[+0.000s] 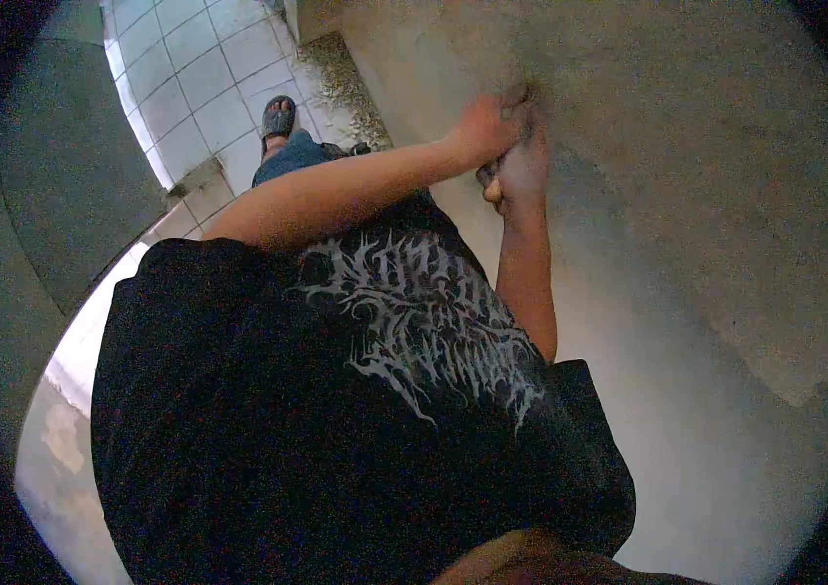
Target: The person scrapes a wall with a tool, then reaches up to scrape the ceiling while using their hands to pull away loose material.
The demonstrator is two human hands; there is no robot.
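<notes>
My left hand (485, 130) reaches across from the left, its fingers closed and blurred, right up against my right hand. My right hand (523, 168) is bent inward, its fingers curled round something dark (485, 175) whose end shows beside them. Another dark, blurred bit (517, 95) shows at the fingertips of my left hand. I cannot tell what the hands hold. Both are close in front of a grey-brown cement surface (667, 195), which has a darker patch and a paler area below it.
White floor tiles (194, 73) run along the upper left, where my sandalled foot (279, 117) stands. A strip of rubble or gravel (346, 93) lies between tiles and cement. To the left is a dark grey surface (82, 166) with a bright edge.
</notes>
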